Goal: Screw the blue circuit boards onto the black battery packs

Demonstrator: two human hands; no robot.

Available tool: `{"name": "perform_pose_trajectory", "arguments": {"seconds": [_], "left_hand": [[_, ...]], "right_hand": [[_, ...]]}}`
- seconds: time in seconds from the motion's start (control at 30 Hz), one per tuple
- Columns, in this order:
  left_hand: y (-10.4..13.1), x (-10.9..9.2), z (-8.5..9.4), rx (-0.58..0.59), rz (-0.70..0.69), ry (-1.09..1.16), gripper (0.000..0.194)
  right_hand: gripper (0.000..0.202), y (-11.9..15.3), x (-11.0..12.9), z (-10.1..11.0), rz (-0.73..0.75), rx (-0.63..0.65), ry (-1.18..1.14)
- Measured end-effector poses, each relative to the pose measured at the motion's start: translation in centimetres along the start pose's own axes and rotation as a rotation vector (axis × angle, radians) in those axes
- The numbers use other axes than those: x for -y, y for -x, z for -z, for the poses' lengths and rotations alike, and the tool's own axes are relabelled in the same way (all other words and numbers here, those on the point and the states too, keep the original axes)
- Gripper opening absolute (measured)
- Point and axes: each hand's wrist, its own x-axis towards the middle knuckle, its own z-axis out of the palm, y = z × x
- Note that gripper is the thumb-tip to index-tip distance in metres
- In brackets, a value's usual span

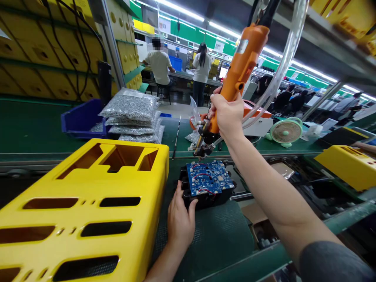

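My right hand (pixel 227 111) is wrapped round an orange electric screwdriver (pixel 239 64), held tilted with a clear hose running from its upper end. Its metal tip mechanism (pixel 202 147) reaches down to the far left edge of a blue circuit board (pixel 210 177); whether it touches cannot be made out. Red and black wires curve over the board, which lies on a black housing (pixel 205 200). At the housing's near left corner, my left hand (pixel 180 219) grips it, fingers along the left side and thumb at the front.
A large yellow case (pixel 143 188) with slots stands close on the left. Behind it are stacked bags of small metal parts (pixel 132 105) and a blue bin (pixel 79 117). A green fan (pixel 285 131) and another yellow case (pixel 346 164) are to the right. Several people work in the background.
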Motion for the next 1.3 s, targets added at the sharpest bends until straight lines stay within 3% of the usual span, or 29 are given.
{"name": "perform_pose_trajectory", "arguments": {"seconds": [0.3,0.6,0.93,1.3], "left_hand": [[0.0,0.0,0.0,-0.008,-0.008,-0.009,0.064],[0.1,0.0,0.0,-0.015,0.004,0.034,0.062],[0.1,0.0,-0.1,-0.011,-0.008,-0.007,0.063],[0.1,-0.1,0.0,0.001,0.002,-0.007,0.063]], "right_hand": [[0.021,0.0,-0.2,-0.9,-0.024,0.040,0.017],[0.014,-4.2,2.3,-0.7,0.091,-0.048,0.039],[0.014,-0.4,0.7,-2.4,0.018,-0.009,-0.002],[0.018,0.2,-0.6,-2.7,0.002,0.027,-0.034]]}}
